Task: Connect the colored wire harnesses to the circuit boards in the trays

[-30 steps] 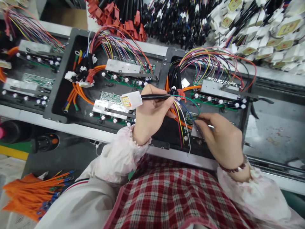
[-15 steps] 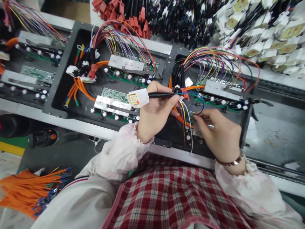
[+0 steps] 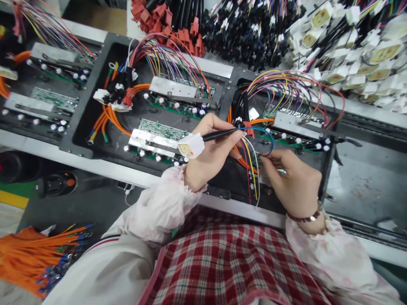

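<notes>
My left hand (image 3: 213, 148) is closed on a black-sleeved cable (image 3: 219, 134), thumb and forefinger pinching it where its wires fan out. A white plug connector (image 3: 190, 146) with a yellow face sits at the cable's left end. Yellow, red and white wires (image 3: 254, 163) hang loose below the pinch. One blue wire (image 3: 272, 142) curves from there to my right hand (image 3: 288, 180), whose thumb and forefinger pinch its end. Both hands are above the right-hand black housing (image 3: 237, 178), which holds circuit boards, a metal bracket (image 3: 292, 123) and arched coloured wires (image 3: 280, 78).
Similar housings stand to the left, one with orange cables (image 3: 111, 118) and a metal bracket (image 3: 173, 87). Red connectors (image 3: 165, 21), black cables and white connectors (image 3: 378, 59) are heaped along the back. A bundle of orange wires (image 3: 28, 254) lies lower left. A metal conveyor surface (image 3: 372, 178) extends right.
The white connector has tilted downward and shifted slightly right with my left hand. The loose wires swing a little to the right. My right hand keeps its pinch on the blue wire.
</notes>
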Demonstrator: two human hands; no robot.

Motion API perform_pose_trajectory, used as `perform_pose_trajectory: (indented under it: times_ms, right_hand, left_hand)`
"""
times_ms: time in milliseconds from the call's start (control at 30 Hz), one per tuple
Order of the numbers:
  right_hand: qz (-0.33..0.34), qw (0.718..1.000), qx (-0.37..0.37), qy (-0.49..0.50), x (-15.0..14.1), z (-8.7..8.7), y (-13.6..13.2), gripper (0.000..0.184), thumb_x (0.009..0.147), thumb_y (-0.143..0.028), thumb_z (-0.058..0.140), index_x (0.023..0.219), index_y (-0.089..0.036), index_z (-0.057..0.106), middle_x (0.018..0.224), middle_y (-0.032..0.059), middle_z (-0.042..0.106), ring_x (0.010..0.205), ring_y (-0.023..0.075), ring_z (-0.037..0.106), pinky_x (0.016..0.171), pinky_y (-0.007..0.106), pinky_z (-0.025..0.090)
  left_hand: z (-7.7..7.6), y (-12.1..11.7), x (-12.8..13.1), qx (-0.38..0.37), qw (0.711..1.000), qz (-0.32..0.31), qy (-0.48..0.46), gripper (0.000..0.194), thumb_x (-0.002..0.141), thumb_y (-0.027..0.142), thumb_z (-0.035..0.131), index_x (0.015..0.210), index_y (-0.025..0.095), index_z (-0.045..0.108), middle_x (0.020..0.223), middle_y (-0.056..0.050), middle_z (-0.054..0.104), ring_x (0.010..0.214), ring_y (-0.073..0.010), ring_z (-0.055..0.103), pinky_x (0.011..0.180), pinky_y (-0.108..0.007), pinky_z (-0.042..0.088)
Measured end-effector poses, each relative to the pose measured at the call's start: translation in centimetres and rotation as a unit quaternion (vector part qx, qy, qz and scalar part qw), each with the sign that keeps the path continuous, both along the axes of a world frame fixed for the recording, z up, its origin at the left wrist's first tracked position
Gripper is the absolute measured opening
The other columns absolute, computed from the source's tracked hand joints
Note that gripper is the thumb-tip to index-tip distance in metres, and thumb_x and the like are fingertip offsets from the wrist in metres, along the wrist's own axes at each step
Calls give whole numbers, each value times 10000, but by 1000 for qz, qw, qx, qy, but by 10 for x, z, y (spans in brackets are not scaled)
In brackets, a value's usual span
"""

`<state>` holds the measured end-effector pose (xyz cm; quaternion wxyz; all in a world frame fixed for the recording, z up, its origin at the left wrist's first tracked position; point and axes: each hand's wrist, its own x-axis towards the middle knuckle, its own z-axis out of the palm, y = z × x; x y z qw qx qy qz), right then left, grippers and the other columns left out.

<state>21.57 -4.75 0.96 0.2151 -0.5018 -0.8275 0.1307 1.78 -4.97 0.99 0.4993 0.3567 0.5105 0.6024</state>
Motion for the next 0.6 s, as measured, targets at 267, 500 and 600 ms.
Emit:
perform_pose_trajectory:
  times_ms: [267, 500, 600]
  right_hand:
    - [-22, 1000, -3, -5, -3, 6, -6, 102, 971, -313, 604, 995, -222, 642, 882, 33, 717, 780, 180, 682, 696, 294, 484]
    - [16, 994, -91, -66, 24, 25, -15, 114, 952, -289, 561, 898, -199, 607, 882, 45, 565, 796, 186, 584, 717, 321, 447]
    - [-77, 991, -28, -110, 39, 27, -13, 134, 948, -315, 548, 906, -196, 595, 878, 59, 566, 803, 209, 572, 674, 330, 413]
  left_hand:
    - [-2, 2, 0, 17, 1000, 0, 4, 248, 866, 273, 788, 844, 204, 551, 710, 18, 724, 576, -141, 710, 445, -224, 584]
    - [-5, 3, 0, 36, 999, 22, 0, 277, 824, 243, 817, 837, 213, 542, 729, 15, 723, 589, -148, 714, 437, -221, 598]
    - [-6, 4, 1, 38, 999, 29, 5, 264, 820, 236, 814, 834, 207, 552, 739, 13, 718, 590, -143, 714, 444, -220, 611]
